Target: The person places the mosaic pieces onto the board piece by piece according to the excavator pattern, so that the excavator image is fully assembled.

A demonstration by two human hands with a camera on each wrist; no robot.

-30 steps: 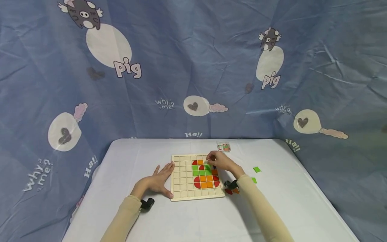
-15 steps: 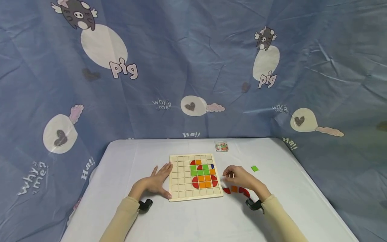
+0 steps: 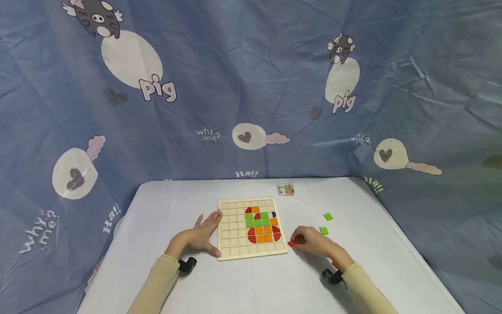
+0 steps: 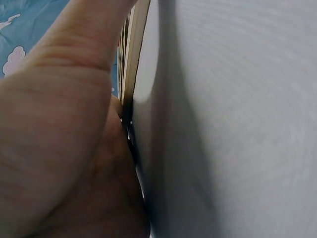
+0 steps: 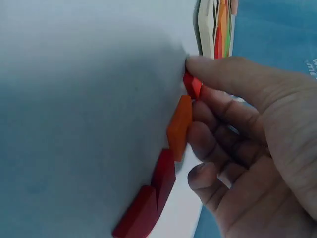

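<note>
A light wooden grid board (image 3: 234, 235) carries red, orange, green and blue tiles set in its right half. My left hand (image 3: 198, 237) lies along the board's left edge, fingers spread and thumb near the lower corner. Right of the board, my right hand (image 3: 311, 242) pinches a red quarter-round tile (image 5: 192, 85) between thumb and index finger, low over the table. Beside the other fingers lies an orange tile (image 5: 180, 126). Farther along are two dark red tiles (image 5: 164, 173), mostly hidden by the hand in the head view.
Two loose green tiles, a near one (image 3: 323, 230) and a far one (image 3: 328, 216), lie beyond the right hand. A small picture card (image 3: 285, 189) sits behind the board on the white-covered table (image 3: 243, 288). A blue printed cloth (image 3: 219, 87) hangs behind.
My right hand has left the board's upper right, where a green tile now sits, and moved right and down to the red tile. The left hand stays at the board's edge.
</note>
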